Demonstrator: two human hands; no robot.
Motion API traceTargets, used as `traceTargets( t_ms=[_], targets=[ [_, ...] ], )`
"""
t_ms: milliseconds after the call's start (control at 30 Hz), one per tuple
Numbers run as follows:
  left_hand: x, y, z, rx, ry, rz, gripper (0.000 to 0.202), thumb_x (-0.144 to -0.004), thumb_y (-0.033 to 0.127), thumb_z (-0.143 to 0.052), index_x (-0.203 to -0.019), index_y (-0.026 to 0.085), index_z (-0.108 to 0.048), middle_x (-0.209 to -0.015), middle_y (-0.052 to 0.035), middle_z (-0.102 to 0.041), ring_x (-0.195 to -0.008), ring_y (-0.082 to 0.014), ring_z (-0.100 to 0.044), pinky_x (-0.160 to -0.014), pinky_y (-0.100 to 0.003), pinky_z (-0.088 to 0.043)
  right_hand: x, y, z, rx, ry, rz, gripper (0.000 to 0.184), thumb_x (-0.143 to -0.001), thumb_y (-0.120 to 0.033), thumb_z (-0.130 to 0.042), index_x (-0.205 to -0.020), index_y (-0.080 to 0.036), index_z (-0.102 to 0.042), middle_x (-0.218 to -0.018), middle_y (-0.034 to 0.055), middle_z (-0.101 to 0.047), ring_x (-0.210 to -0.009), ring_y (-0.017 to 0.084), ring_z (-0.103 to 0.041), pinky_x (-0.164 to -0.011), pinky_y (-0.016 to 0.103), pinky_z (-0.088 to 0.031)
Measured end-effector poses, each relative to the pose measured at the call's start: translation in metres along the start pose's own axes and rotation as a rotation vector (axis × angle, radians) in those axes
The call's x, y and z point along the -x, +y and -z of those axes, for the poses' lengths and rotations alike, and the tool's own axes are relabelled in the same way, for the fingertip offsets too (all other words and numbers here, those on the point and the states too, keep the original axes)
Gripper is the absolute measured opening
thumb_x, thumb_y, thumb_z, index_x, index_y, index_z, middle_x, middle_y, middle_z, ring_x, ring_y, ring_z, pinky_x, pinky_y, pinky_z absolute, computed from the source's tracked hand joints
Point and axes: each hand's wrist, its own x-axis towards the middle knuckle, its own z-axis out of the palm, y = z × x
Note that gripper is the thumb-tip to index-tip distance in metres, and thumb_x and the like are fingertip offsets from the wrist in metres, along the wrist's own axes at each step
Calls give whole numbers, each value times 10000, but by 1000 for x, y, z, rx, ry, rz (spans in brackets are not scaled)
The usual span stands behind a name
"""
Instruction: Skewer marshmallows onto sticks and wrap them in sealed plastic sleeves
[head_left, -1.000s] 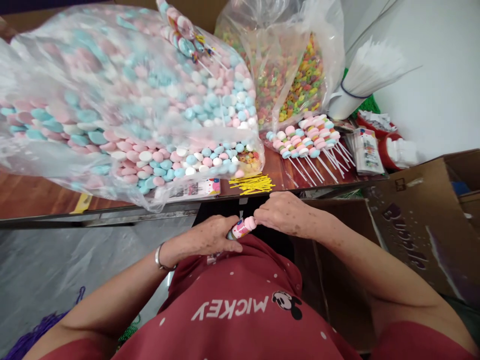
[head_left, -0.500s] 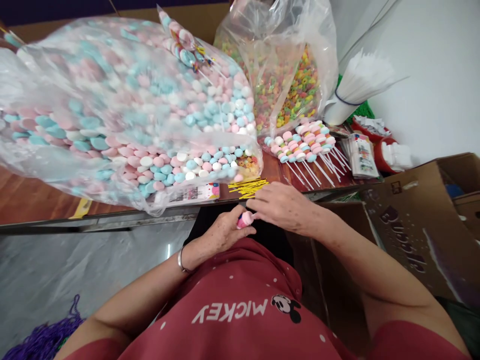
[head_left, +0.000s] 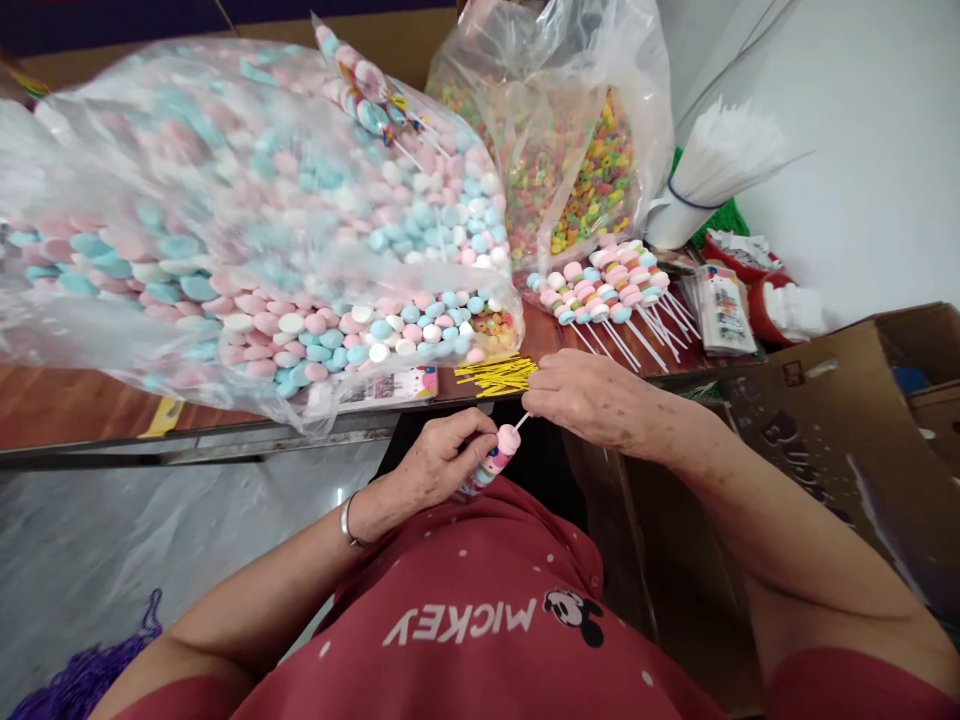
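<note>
Low in front of my shirt, my left hand (head_left: 448, 452) is closed around a marshmallow skewer (head_left: 495, 457) with pink, white and blue pieces and a clear printed wrapper about its lower part. Its white stick points up and right, and my right hand (head_left: 576, 400) pinches the end of that stick. Just beyond my hands, a pile of yellow twist ties (head_left: 496, 375) lies at the table's edge. Several finished-looking marshmallow skewers (head_left: 607, 285) without wrappers lie to the right of the ties. Flat printed wrappers (head_left: 390, 388) lie left of the ties.
A huge clear bag of marshmallows (head_left: 300, 200) covers the table's left side, with wrapped skewers (head_left: 367, 85) on top. Behind stands a bag of coloured ring candy (head_left: 592, 170). At right are a holder of white sticks (head_left: 679, 215), a wrapper stack (head_left: 724, 310) and a cardboard box (head_left: 817, 430).
My right hand has moved right and away from my left, so more of the stick shows. My left hand has tilted, and more of the wrapped skewer is visible below its fingers.
</note>
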Motion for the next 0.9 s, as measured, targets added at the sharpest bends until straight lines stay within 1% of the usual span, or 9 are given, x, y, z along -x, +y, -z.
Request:
traceTargets(
  t_ms=[200,433,567,633,700,733,800,833,900],
  targets=[
    [1,-12,-8,-144,47,-121,183,-980,207,-414,-828,187,-514,-773,-2,-553,-670,-120,-487,-643,-240,-417,-5,2,1,-4,-47,-5,352,-1015,-96,-363,-808,-146,-643,-724,45,-597,-716,184,-463,-669,309,-294],
    [3,-18,-14,98,144,9,251,-1017,321,-391,-837,193,-510,-798,-16,-576,-712,-137,-525,-682,-264,-440,-25,-14,-17,-96,-240,4,276,-970,-92,-450,-786,-129,-653,-747,59,-630,-695,178,-478,-651,326,-298],
    [11,-21,-3,265,193,146,272,-1011,391,-413,-875,190,-536,-834,-31,-610,-779,-155,-575,-760,-293,-473,-20,-6,-24,-97,-179,-13,283,-985,-99,-437,-800,-132,-648,-753,57,-631,-713,176,-481,-672,321,-301],
    [15,-23,7,331,120,218,241,-970,417,-494,-1016,188,-550,-938,-57,-646,-868,-179,-609,-819,-323,-488,-13,2,-23,-86,-135,-16,302,-1003,-121,-416,-802,-139,-641,-744,51,-623,-720,177,-473,-679,317,-294],
    [18,-26,16,306,-75,267,382,-851,416,-666,-1135,190,-548,-1069,-80,-655,-967,-214,-611,-875,-354,-480,-6,8,-20,-84,-114,-4,314,-1017,-150,-401,-807,-147,-635,-743,44,-618,-723,179,-465,-681,314,-286],
    [19,-27,18,269,-191,290,465,-770,398,-746,-1142,191,-558,-1084,-75,-654,-974,-224,-604,-874,-355,-475,-3,10,-19,-87,-107,3,317,-1021,-161,-396,-809,-150,-632,-745,41,-616,-723,179,-462,-684,313,-285],
    [18,-27,17,212,-372,347,454,-663,362,-815,-1017,181,-596,-954,-28,-645,-857,-198,-582,-779,-315,-466,1,11,-16,-87,-97,10,323,-1027,-174,-387,-812,-154,-626,-745,37,-611,-721,178,-457,-690,312,-284],
    [18,-26,14,224,-416,384,394,-659,362,-807,-929,175,-589,-851,2,-612,-769,-169,-551,-707,-286,-446,2,11,-14,-86,-91,10,325,-1029,-177,-383,-813,-156,-624,-742,36,-608,-720,179,-455,-690,312,-284],
    [17,-25,4,320,-417,475,345,-686,387,-767,-813,177,-525,-704,45,-514,-632,-122,-472,-590,-248,-381,2,11,-11,-83,-82,7,331,-1032,-178,-376,-808,-157,-619,-739,38,-606,-716,179,-452,-685,314,-279]
  ],
)
